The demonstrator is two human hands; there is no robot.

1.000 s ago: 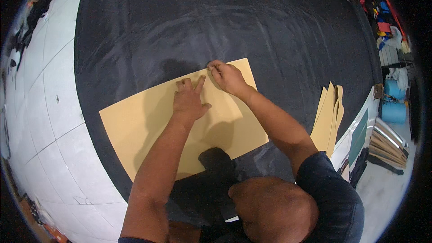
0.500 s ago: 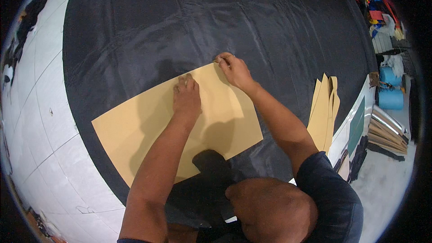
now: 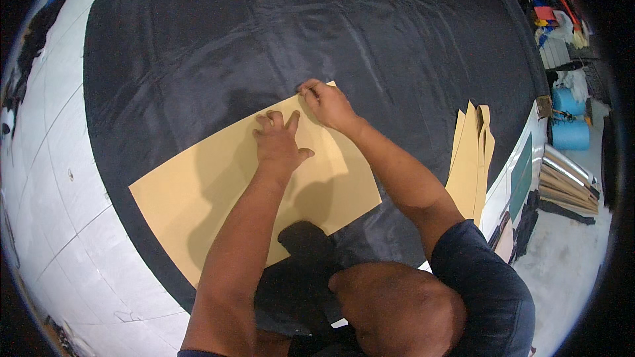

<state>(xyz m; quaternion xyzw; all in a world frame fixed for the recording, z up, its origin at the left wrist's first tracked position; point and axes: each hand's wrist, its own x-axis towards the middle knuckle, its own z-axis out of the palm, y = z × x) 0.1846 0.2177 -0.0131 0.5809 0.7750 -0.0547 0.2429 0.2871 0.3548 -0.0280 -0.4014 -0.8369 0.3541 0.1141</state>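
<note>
Tan sheet (image 3: 178, 188) under left hand (image 3: 275, 145) — fingers (image 3: 292, 123) now spread wider; right hand (image 3: 333, 108) nearer it — pinched, contents unclear.

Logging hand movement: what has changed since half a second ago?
The right hand moved left along the far edge of the yellow sheet, uncovering its far right corner; the left hand spread out, thumb extended. The sheet stayed on the black cloth, the yellow pieces to its right.

The left hand (image 3: 278, 140) lies palm-down, fingers (image 3: 292, 123) spread, while the right hand (image 3: 329, 106) curls into a pinch, forearm (image 3: 391, 162) slanting inward.
</note>
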